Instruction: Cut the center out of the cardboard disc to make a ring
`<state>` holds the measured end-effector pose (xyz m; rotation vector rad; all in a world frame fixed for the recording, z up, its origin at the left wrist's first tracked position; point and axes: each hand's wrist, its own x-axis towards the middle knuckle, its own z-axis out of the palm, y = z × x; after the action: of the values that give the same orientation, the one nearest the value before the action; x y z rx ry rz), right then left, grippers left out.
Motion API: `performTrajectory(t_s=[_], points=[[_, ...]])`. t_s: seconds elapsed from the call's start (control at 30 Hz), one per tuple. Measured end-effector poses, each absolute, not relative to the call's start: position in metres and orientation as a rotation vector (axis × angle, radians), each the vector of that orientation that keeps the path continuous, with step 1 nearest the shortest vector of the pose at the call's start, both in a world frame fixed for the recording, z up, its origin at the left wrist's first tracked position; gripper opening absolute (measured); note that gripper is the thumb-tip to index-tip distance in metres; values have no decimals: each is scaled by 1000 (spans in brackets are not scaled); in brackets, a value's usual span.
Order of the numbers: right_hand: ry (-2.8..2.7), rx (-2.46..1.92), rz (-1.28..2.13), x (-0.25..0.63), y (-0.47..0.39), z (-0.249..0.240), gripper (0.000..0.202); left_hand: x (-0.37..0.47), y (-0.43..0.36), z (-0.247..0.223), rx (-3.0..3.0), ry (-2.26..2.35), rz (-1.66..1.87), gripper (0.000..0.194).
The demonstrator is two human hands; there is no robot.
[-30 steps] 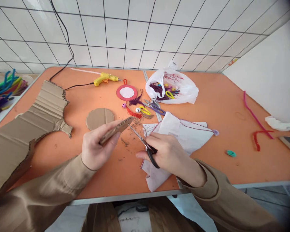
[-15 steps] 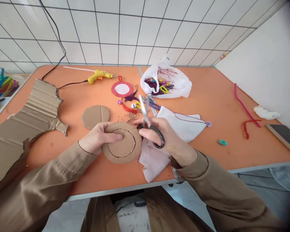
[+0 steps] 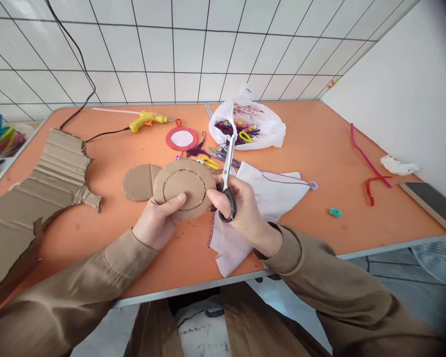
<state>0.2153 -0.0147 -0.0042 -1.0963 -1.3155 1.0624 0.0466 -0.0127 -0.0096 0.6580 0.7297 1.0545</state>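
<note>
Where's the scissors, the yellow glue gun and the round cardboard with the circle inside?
Scissors (image 3: 226,171): head view, near where the blades join.
Yellow glue gun (image 3: 147,119): head view, on its body.
Round cardboard (image 3: 189,183): head view, inside the circle.

At the frame's centre, the left hand (image 3: 158,218) is gripping a cardboard disc (image 3: 188,185) while the right hand (image 3: 246,208) is holding scissors (image 3: 228,166).

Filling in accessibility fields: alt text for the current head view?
Left hand holds a cardboard disc with an inner circle; right hand holds black-handled scissors. Behind, on an orange table: yellow glue gun, white plastic bag.
</note>
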Motion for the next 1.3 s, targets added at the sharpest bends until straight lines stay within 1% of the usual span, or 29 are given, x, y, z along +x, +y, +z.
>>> performTrajectory(t_s=[0.1, 0.17, 0.23, 0.33, 0.43, 0.63, 0.93, 1.1, 1.3], points=[[-1224, -1093, 1122, 219, -19, 1, 14, 46, -9, -8, 589, 798, 1166, 40], [-1244, -1049, 1182, 224, -24, 5, 21, 42, -5, -5, 560, 836, 1247, 36], [-1305, -907, 1388, 229, -29, 7, 33, 38, -2, -3, 545, 851, 1294, 30], [-1398, -727, 1790, 234, -35, 4, 52, 35, 2, -1, 539, 853, 1331, 23], [-1381, -717, 1969, 234, -37, 0, 59, 34, 2, -1, 552, 861, 1345, 23], [-1270, -814, 2028, 231, -38, 3, 59, 34, 0, 0, 605, 876, 1386, 25], [-1320, -1015, 1999, 229, -40, 15, 61, 33, 0, -4, 801, 808, 1393, 24], [-1312, -987, 2011, 230, -40, 15, 60, 32, -1, -5, 899, 815, 1423, 29], [-1254, -936, 2048, 229, -39, 12, 60, 30, -3, -12, 1045, 864, 1463, 24]])
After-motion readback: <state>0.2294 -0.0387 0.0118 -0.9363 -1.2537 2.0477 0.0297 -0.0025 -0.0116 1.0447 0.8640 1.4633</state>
